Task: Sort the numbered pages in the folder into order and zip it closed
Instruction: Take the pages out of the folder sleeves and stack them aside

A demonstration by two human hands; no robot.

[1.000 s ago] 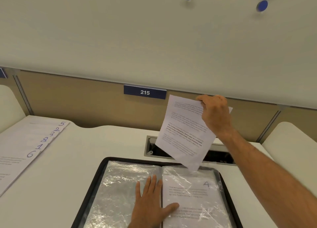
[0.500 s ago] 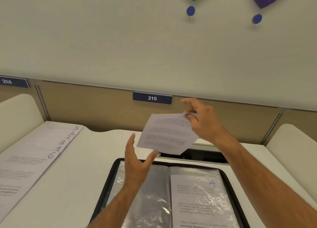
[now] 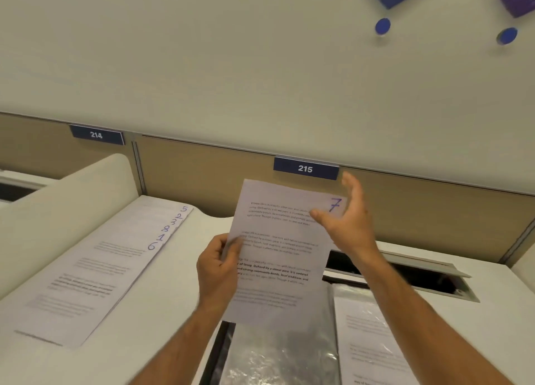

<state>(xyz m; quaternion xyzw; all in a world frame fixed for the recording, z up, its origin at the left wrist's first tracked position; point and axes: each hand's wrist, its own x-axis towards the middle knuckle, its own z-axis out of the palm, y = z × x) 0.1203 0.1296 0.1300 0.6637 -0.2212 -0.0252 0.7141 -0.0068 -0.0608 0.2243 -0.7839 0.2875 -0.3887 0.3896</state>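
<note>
On the white desk point(image 3: 173, 312), six pulled pages point(image 3: 95, 268) lie fanned left of the open folder point(image 3: 278, 355). The left hand point(image 3: 217, 266) pinches page 7 point(image 3: 278, 257); the right hand point(image 3: 347, 219) touches it, fingers apart. Sorting, refilling and zipping remain.

White desk point(image 3: 162, 321): fanned stack of numbered pages point(image 3: 95, 268) lies at nine o'clock; open black-edged folder point(image 3: 283, 352) at six o'clock; recessed cable slot point(image 3: 411, 274) at three o'clock.

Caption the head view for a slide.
Left hand holds page 7 above the open folder; right hand open beside it.
</note>
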